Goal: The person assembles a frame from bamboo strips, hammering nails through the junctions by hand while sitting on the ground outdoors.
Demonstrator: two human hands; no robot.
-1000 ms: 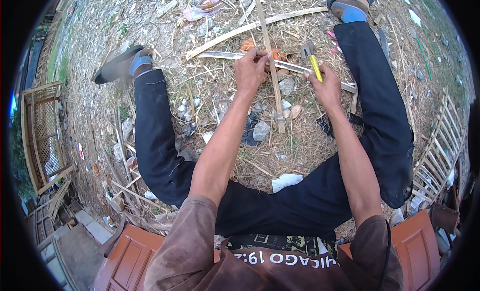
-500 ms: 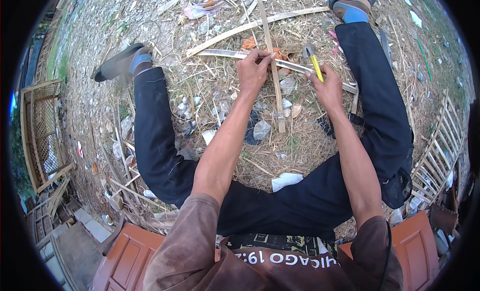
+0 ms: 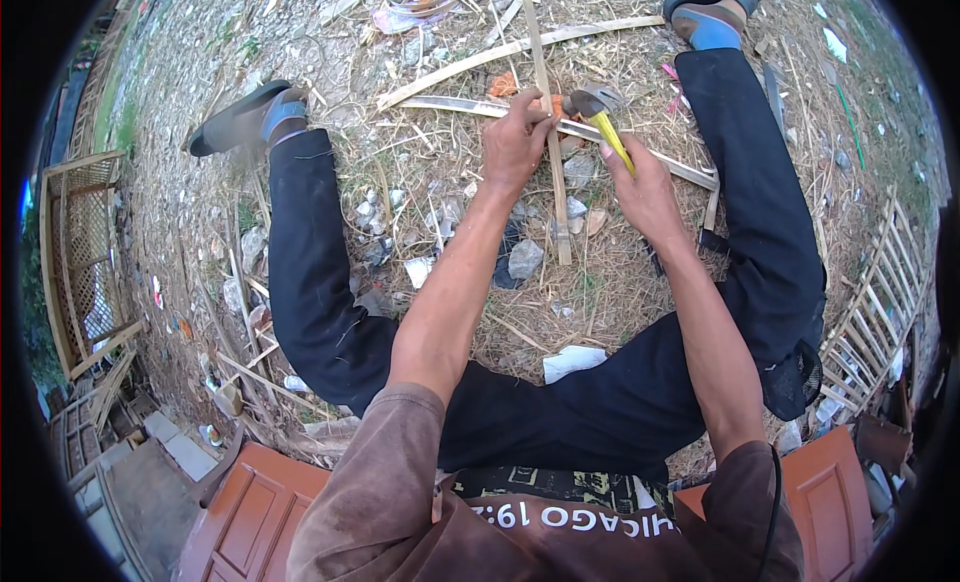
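My right hand (image 3: 643,187) grips a hammer (image 3: 613,142) by its yellow handle. Its metal head hangs just right of the spot where two wooden strips cross. One upright strip (image 3: 559,207) runs away from me; the crosswise strip (image 3: 685,170) passes beneath the hammer toward my right leg. At the crossing, thumb and fingertips of my left hand (image 3: 513,150) are pinched together; anything small between them is too hidden to name. Orange material (image 3: 557,105) shows behind the crossing.
Another long strip (image 3: 470,67) lies slanting beyond the crossing. Stones, including a grey rock (image 3: 525,259), and dry straw cover the ground between my outstretched legs. A slatted wooden frame (image 3: 880,307) lies at the right, a lattice panel (image 3: 90,262) stands at the left, and reddish-brown panels (image 3: 265,512) are behind me.
The hammer has swung left and its head is now closer to the crossing and my left fingertips. My left hand keeps its pinch, having shifted only slightly.
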